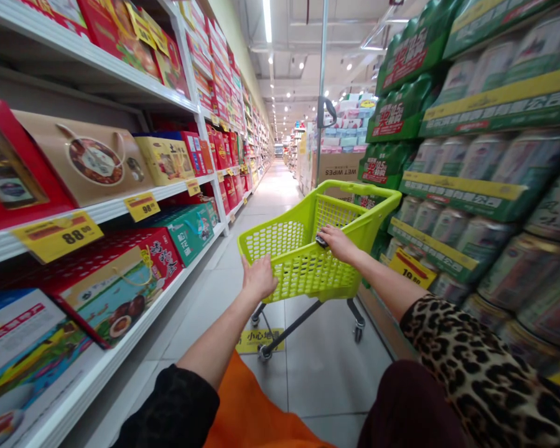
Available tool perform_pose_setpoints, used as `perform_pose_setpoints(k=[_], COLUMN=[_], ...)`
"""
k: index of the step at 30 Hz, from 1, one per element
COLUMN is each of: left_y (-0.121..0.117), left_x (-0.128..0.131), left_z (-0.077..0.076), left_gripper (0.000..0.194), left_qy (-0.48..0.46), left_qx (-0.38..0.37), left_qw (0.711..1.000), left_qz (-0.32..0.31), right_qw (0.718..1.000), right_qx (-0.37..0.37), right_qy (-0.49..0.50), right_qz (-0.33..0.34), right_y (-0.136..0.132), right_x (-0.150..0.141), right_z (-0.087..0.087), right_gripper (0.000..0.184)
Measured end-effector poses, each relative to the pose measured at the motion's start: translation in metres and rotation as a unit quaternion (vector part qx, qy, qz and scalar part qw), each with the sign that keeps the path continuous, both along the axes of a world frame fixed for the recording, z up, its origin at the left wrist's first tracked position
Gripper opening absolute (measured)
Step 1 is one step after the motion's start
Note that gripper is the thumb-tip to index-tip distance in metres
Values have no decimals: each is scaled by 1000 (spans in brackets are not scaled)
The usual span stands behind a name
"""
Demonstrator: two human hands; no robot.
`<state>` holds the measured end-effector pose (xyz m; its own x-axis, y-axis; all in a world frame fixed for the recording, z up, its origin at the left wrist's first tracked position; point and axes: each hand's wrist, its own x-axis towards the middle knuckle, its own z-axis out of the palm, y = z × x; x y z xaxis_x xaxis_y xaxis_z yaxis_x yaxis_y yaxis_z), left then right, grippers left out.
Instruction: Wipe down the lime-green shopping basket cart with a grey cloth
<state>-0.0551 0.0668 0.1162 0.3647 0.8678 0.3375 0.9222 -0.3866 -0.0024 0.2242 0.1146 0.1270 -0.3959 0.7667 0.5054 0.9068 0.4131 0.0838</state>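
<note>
A lime-green plastic shopping cart with perforated walls and small castors rolls ahead of me on the tiled floor. My left hand wraps over its near rim. My right hand grips the rim further right, with a small dark object showing under the fingers. I cannot tell what that object is. A black sleeve covers my left arm, and a leopard-print sleeve covers my right.
White shelves of boxed gift packs with yellow price tags line the left. Stacked green-wrapped can packs rise on the right. A tiled aisle runs ahead, past a metal pole and a WET WIPES carton. Orange fabric hangs below me.
</note>
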Motion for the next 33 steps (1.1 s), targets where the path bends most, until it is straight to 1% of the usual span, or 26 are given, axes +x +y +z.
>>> perform_pose_setpoints(k=[3, 6, 13, 16, 18, 20, 22, 23, 25, 28, 30, 33], left_y=[-5, -15, -36, -46, -52, -54, -50, -46, -37, -27, -28, -36], left_x=[-10, -6, 5, 11, 16, 19, 15, 11, -1, -15, -13, 1], left_z=[-2, -2, 2, 2, 1, 0, 0, 0, -1, -4, -6, -9], left_gripper=[45, 40, 41, 44, 50, 58, 68, 73, 82, 87, 86, 84], left_qy=[6, 5, 9, 6, -4, -5, 11, 25, 57, 91, 97, 95], left_qx=[-11, -10, -8, -13, -18, -33, -59, -72, -88, -82, -72, -58], left_qw=[1000, 1000, 1000, 1000, 999, 997, 993, 991, 990, 990, 990, 990], left_qz=[10, 15, -6, -18, -31, -66, -103, -111, -97, -69, -74, -87], right_qw=[1000, 999, 999, 997, 997, 997, 997, 997, 998, 998, 998, 998], right_qx=[-3, -8, -17, -27, -40, -49, -53, -52, -53, -55, -57, -67], right_qy=[8, 17, 24, 27, 24, 20, 16, 14, 10, 9, 10, 9], right_qz=[-20, -28, 42, 62, 65, 57, 49, 46, 39, 22, 10, -4], right_y=[3, 6, -2, -7, -9, -11, -13, -14, -16, -20, -24, -34], right_x=[6, 3, -23, -26, -22, -14, -4, 0, 10, 22, 28, 33], right_z=[3, 3, -1, 0, 3, 5, 7, 8, 8, 6, 5, 5], right_gripper=[43, 41, 37, 37, 37, 37, 37, 37, 37, 37, 39, 42])
